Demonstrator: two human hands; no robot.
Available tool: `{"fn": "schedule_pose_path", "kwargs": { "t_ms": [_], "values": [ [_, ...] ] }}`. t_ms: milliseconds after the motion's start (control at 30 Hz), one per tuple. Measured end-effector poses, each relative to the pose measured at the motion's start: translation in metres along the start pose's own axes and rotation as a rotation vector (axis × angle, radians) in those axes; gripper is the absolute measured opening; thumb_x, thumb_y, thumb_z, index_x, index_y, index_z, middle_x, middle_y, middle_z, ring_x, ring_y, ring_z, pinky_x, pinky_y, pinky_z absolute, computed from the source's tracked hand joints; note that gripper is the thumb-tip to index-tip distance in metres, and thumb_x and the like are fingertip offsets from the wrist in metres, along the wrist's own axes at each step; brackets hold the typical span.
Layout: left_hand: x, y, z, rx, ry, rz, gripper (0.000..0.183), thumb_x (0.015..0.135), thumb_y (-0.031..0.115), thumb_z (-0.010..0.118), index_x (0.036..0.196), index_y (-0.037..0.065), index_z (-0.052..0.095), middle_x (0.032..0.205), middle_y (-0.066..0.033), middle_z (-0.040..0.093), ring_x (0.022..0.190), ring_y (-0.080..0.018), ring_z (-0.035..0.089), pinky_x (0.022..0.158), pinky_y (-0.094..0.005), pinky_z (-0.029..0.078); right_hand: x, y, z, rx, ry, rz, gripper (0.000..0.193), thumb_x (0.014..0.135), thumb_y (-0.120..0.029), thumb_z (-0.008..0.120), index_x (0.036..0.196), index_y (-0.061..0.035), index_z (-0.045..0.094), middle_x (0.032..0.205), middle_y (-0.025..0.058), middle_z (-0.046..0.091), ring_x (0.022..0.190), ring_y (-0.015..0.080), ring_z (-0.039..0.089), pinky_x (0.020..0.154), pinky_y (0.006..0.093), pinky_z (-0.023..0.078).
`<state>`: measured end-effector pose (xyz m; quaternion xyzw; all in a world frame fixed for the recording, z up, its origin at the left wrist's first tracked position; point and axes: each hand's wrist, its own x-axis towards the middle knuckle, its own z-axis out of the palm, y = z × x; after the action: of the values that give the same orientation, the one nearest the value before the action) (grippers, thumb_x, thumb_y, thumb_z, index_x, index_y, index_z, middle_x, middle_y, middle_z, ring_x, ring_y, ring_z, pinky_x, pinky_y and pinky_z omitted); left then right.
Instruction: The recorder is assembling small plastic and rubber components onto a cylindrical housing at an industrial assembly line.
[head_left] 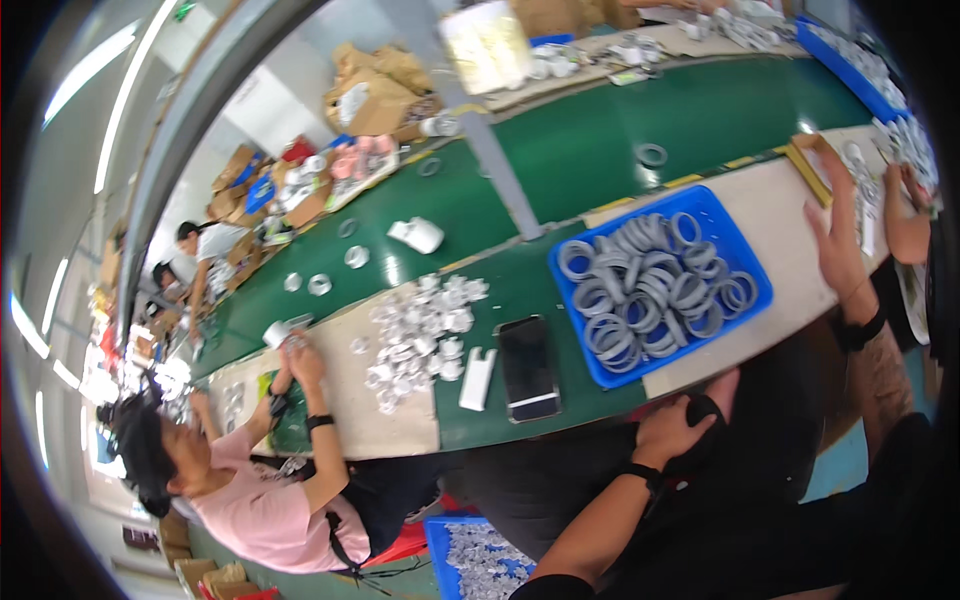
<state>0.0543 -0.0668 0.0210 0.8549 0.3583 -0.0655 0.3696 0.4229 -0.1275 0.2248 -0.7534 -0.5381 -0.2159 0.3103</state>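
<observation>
My left hand lies low in front of the table's edge. Its fingers curl over a dark, rounded thing by my legs that I cannot make out. My right hand is raised at the table's right side, fingers stretched out and thumb apart. Its fingertips are beside a small yellow-edged cardboard box; whether they touch it I cannot tell. Between my hands, a blue tray holds many grey rings. To its left lie a black smartphone and a white plastic strip.
White plastic parts are heaped on cardboard to the left, where a person in pink works. Another person's hand is at the far right. Loose rings lie on the green belt. A grey post stands beyond the tray.
</observation>
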Motion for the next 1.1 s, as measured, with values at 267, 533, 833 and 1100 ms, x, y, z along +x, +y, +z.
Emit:
{"fn": "schedule_pose_path", "kwargs": {
  "t_ms": [267,533,833,1100],
  "values": [
    [0.003,0.0,-0.008,-0.114,-0.095,0.061,0.091,0.096,0.078,0.068,0.151,0.005,0.067,0.137,-0.0237,0.078,0.129,-0.0413,0.074,0.108,-0.0517,0.059,0.04,0.009,-0.023,-0.012,0.269,-0.038,0.072,0.115,-0.032,0.052,0.179,-0.0044,0.033,0.185,0.0197,0.034,0.173,0.0375,0.026,0.142,0.0494,0.017],
    [-0.003,-0.003,-0.005,-0.197,-0.108,0.002,0.084,0.095,0.073,0.073,0.146,0.006,0.071,0.135,-0.0243,0.078,0.127,-0.0432,0.074,0.108,-0.0525,0.059,-0.084,0.08,0.092,-0.379,-0.541,0.366,0.072,0.118,-0.047,0.051,0.182,-0.0229,0.031,0.188,0.0215,0.025,0.174,0.0427,0.021,0.138,0.0676,0.014],
    [0.003,-0.018,0.012,-0.385,0.1,0.039,0.055,0.101,0.05,0.077,0.126,0.0,0.077,0.122,-0.0247,0.081,0.117,-0.0414,0.078,0.1,-0.0498,0.061,-0.068,0.062,0.078,-0.344,-0.587,0.444,0.071,0.118,-0.049,0.049,0.182,-0.0245,0.032,0.189,0.017,0.026,0.176,0.0388,0.018,0.139,0.064,0.013],
    [-0.002,-0.016,0.008,-0.307,0.107,0.016,0.038,0.102,0.041,0.078,0.121,0.008,0.08,0.118,-0.0183,0.083,0.113,-0.041,0.078,0.097,-0.0497,0.061,-0.069,0.062,0.073,-0.257,-0.584,0.428,0.07,0.118,-0.05,0.049,0.182,-0.0249,0.033,0.189,0.0154,0.025,0.176,0.0376,0.018,0.14,0.0625,0.012]
  ]
}}
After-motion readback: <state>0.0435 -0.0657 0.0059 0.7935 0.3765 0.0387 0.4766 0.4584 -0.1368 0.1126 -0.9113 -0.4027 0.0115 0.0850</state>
